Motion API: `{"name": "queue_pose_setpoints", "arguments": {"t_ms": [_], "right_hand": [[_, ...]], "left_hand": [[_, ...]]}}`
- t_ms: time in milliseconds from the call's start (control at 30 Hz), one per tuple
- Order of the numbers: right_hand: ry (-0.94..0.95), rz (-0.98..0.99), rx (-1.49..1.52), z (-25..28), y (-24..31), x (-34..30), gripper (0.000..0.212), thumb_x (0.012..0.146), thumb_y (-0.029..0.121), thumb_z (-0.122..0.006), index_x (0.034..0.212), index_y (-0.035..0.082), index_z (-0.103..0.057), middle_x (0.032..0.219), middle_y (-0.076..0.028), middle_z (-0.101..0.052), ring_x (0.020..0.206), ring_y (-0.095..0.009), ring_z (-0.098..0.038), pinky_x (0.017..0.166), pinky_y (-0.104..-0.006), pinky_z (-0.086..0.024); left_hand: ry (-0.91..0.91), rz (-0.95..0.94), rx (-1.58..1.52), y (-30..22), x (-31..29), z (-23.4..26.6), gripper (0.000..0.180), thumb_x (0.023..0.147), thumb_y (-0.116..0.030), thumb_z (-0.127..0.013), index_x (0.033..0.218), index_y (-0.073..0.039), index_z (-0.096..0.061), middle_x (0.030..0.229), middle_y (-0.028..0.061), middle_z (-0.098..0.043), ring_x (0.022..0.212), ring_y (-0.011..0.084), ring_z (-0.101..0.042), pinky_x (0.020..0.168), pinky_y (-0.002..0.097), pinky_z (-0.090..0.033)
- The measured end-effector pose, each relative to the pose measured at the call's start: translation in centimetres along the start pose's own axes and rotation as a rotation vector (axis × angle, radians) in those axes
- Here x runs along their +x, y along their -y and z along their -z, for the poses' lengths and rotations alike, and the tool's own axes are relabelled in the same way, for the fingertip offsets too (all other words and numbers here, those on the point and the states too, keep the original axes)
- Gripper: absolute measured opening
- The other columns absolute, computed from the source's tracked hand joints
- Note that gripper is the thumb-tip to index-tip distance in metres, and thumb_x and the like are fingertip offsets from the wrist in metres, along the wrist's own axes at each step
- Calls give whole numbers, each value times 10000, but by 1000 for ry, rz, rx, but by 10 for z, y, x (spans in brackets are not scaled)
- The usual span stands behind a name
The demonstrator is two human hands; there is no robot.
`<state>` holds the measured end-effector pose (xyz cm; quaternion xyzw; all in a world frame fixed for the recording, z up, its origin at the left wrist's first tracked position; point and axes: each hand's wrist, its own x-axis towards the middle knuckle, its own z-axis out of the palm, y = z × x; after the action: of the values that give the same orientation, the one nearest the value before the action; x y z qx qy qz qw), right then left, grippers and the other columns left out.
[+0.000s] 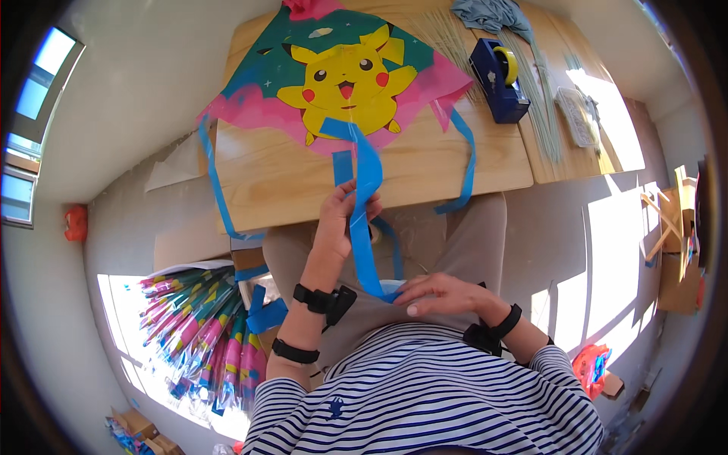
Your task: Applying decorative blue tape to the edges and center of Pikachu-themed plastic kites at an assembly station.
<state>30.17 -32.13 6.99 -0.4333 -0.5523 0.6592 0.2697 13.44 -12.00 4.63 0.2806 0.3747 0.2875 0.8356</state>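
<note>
A diamond-like kite (250, 114) in green and pink, with a yellow cartoon animal, lies on the wooden table. Blue ribbons trail from its two sides. A wide blue ribbon (365, 250) runs from the kite's lower edge over the table's front edge to my lap. My left hand (343, 216) is closed around this ribbon just in front of the table edge, and a short blue piece (343, 167) shows beyond the fingers. Over my lap, my right hand (440, 294) has its fingers stretched out, their tips touching the ribbon's lower part.
On the table (485, 163) stand a dark blue tape dispenser (497, 80) with yellow tape and a clear plastic box (576, 116). Thin sticks (540, 98) and a grey-blue cloth (493, 15) lie nearby. Left of my legs, a box holds several wrapped, rolled kites (201, 318).
</note>
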Motion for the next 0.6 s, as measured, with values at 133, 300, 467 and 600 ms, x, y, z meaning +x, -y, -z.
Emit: {"name": "queue_pose_setpoints", "arguments": {"t_ms": [133,300,467,600], "right_hand": [[-344,-218,423,6,-20,0,438,986,399,-602,1119,-10,-687,1138,-118,-670,1091,-226,-624,975,-374,-483],[-432,53,927,7,20,41,399,1003,343,-601,1103,-36,-679,997,-72,-701,939,-153,-638,891,-292,-496],[-613,313,644,1,50,49,173,951,117,-640,969,-30,-728,917,-57,-718,849,-112,-641,776,-238,-502],[-526,284,449,-2,64,33,140,945,105,-647,895,-18,-690,814,-1,-643,750,-83,-561,692,-238,-460]], "left_hand": [[199,-58,169,19,-31,-2,149,941,-15,-604,1090,-16,-595,937,132,-696,785,175,-688,668,281,-577],[271,-54,432,38,-85,-41,198,883,74,-576,1054,-14,-624,908,27,-662,829,90,-613,704,232,-498],[252,-142,785,45,-99,-17,268,925,11,-559,1184,-17,-623,949,11,-663,833,91,-615,718,253,-517],[249,-129,306,24,-106,-19,292,993,-138,-571,1237,20,-591,1052,61,-657,946,152,-622,815,319,-525]]}}
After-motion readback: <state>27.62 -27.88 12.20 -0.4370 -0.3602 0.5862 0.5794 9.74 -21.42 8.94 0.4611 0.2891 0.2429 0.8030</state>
